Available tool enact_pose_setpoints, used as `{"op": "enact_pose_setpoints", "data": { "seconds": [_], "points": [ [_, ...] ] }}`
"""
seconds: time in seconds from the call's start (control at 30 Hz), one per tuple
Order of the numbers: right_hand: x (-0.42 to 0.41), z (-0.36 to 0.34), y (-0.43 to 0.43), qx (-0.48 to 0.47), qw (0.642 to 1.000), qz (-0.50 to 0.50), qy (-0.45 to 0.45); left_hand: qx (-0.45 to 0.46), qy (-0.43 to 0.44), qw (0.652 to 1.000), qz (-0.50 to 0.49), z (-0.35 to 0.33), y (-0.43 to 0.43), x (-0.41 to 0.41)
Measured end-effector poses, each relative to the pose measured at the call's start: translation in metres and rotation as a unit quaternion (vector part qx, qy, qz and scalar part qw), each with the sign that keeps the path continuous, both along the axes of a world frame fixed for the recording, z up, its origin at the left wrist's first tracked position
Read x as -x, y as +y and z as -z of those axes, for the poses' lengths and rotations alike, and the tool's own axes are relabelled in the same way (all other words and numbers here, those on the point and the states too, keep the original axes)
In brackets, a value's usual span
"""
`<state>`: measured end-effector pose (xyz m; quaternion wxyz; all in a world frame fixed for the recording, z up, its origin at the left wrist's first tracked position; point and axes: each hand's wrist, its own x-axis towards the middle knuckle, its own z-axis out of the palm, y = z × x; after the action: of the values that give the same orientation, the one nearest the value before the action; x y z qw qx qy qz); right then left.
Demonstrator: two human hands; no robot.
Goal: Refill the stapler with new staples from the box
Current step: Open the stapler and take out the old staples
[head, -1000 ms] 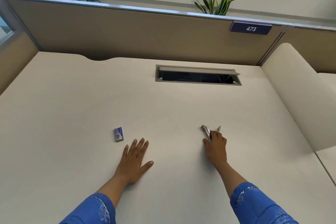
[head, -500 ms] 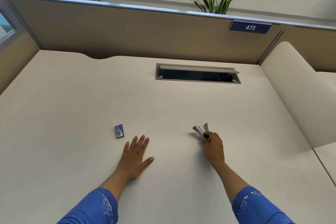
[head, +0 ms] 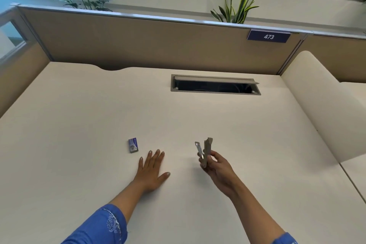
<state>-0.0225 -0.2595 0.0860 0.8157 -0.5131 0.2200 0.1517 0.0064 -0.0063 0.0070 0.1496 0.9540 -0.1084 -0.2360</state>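
Observation:
A small grey stapler (head: 205, 149) is lifted off the cream desk (head: 79, 115), its two arms spread apart in a V and pointing away from me. My right hand (head: 217, 168) pinches its hinged near end between thumb and fingers. The staple box (head: 133, 145), small and blue, lies flat on the desk to the left. My left hand (head: 152, 170) rests flat on the desk with fingers straight, just right of and nearer than the box, not touching it.
A cable hatch (head: 215, 85) with its lid raised is set into the desk at the back. Brown partition panels (head: 138, 45) bound the back and left; a rounded cream divider (head: 324, 113) bounds the right. Plants (head: 237, 0) stand behind the partition.
My right hand has lifted the stapler off the desk and turned palm up, drawing it left and nearer to me. My left hand stayed flat beside the box.

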Motion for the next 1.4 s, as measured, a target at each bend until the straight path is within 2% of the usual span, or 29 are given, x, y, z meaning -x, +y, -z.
{"op": "enact_pose_setpoints", "data": {
  "seconds": [0.1, 0.17, 0.2, 0.27, 0.3, 0.43, 0.63, 0.8, 0.87, 0.97, 1.03, 1.1, 1.4],
  "points": [
    [0.010, -0.017, 0.009, -0.091, 0.996, -0.022, -0.003, 0.061, 0.032, 0.997, -0.045, -0.024, -0.012, -0.005],
    [0.014, -0.027, 0.018, -0.113, 0.993, -0.034, -0.012, 0.176, 0.036, 0.980, -0.086, -0.048, -0.025, -0.003],
    [0.016, -0.031, 0.023, -0.106, 0.993, -0.036, -0.020, 0.255, 0.054, 0.960, -0.107, -0.062, -0.031, 0.000],
    [0.019, -0.039, 0.032, -0.057, 0.997, -0.041, -0.041, 0.396, 0.117, 0.899, -0.145, -0.091, -0.043, 0.011],
    [0.020, -0.043, 0.036, -0.025, 0.997, -0.045, -0.054, 0.439, 0.130, 0.875, -0.156, -0.103, -0.048, 0.018],
    [0.026, -0.054, 0.052, 0.097, 0.986, -0.077, -0.110, 0.538, 0.130, 0.813, -0.182, -0.127, -0.059, 0.036],
    [0.036, -0.068, 0.070, 0.233, 0.939, -0.149, -0.203, 0.600, 0.116, 0.773, -0.173, -0.144, -0.056, 0.044],
    [0.037, -0.078, 0.076, 0.331, 0.894, -0.165, -0.253, 0.649, 0.125, 0.733, -0.158, -0.149, -0.041, 0.045],
    [0.039, -0.083, 0.078, 0.404, 0.859, -0.190, -0.250, 0.660, 0.137, 0.722, -0.157, -0.148, -0.038, 0.045],
    [0.043, -0.084, 0.079, 0.545, 0.772, -0.197, -0.260, 0.668, 0.138, 0.709, -0.179, -0.146, -0.037, 0.046],
    [0.044, -0.080, 0.081, 0.582, 0.743, -0.178, -0.279, 0.672, 0.126, 0.701, -0.203, -0.145, -0.039, 0.047],
    [0.045, -0.077, 0.082, 0.587, 0.742, -0.150, -0.287, 0.666, 0.097, 0.703, -0.231, -0.144, -0.042, 0.049],
    [0.045, -0.072, 0.087, 0.505, 0.804, -0.100, -0.297, 0.649, 0.040, 0.715, -0.257, -0.148, -0.047, 0.056]
  ]
}}
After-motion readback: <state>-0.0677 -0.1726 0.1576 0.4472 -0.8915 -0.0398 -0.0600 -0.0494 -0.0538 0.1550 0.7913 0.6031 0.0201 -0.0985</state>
